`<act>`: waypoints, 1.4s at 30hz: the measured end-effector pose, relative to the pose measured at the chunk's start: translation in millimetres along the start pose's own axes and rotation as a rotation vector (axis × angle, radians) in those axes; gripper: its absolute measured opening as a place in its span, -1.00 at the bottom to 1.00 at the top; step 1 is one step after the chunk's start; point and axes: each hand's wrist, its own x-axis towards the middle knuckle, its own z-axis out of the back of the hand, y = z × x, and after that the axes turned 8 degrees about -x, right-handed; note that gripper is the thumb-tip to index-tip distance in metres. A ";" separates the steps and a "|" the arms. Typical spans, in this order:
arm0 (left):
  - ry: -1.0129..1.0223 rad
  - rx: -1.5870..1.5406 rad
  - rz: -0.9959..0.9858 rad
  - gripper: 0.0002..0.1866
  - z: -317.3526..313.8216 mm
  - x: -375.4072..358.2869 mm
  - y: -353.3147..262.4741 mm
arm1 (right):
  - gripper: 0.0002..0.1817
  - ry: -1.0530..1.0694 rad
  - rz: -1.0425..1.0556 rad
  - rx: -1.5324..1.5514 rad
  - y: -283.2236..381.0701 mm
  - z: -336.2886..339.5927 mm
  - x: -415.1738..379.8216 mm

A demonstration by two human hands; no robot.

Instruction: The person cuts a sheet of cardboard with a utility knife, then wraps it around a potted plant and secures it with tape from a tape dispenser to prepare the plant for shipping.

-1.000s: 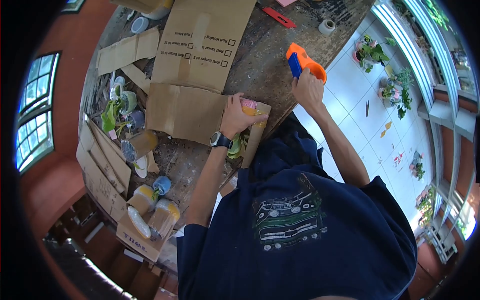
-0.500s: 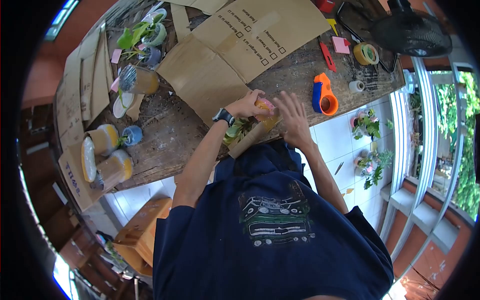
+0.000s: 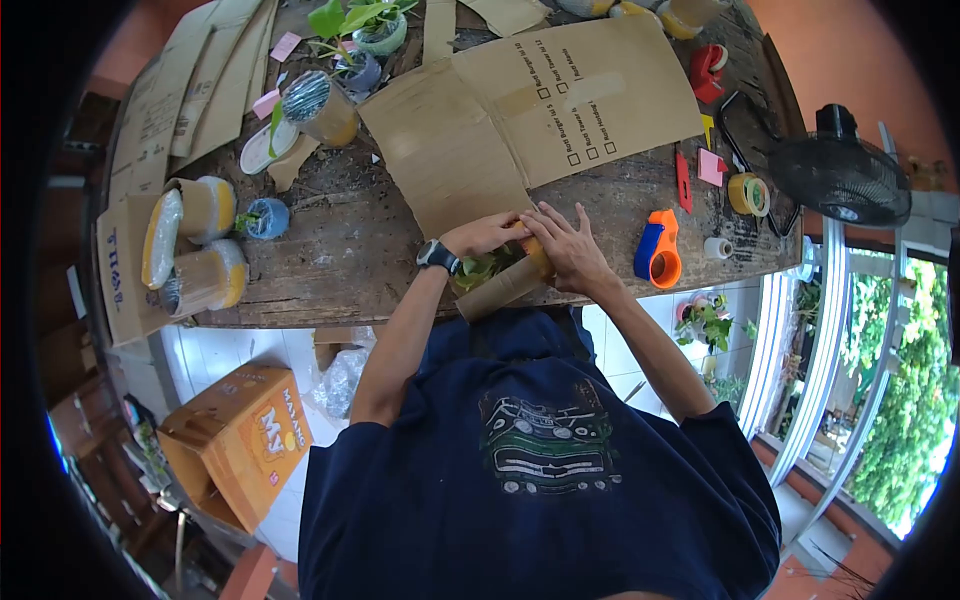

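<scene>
A potted plant wrapped in a cardboard sleeve lies on its side at the table's near edge, against the dark shirt. Green leaves show at its left opening, and its right end looks yellow or orange. My left hand, with a watch on the wrist, is closed over the top of that end; its fingertips are partly covered. Against the same end lies my right hand, fingers stretched and somewhat apart, its fingertips meeting the left ones. Just beyond both hands is a flattened cardboard sheet with printed checkboxes.
An orange-and-blue tape dispenser, a white spool, a red cutter and a tape roll lie to the right, near a black fan. Wrapped pots stand left. A cardboard box sits on the floor.
My right hand, raised off the wrapped plant before, has come down onto its right end beside my left hand. The head view has shifted, showing more of the far table and the floor box.
</scene>
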 end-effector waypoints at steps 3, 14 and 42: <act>-0.116 0.230 -0.162 -0.47 2.5 -9.7 3.0 | 0.28 0.046 0.005 -0.009 -1.8 6.0 15.6; -0.174 0.063 0.023 -0.58 32.9 -65.4 27.5 | 0.22 0.332 0.044 0.043 -10.5 35.8 65.3; -0.854 -0.038 -0.382 -0.69 -5.6 -101.4 -19.6 | 0.08 -0.120 0.069 0.404 -19.5 13.0 16.2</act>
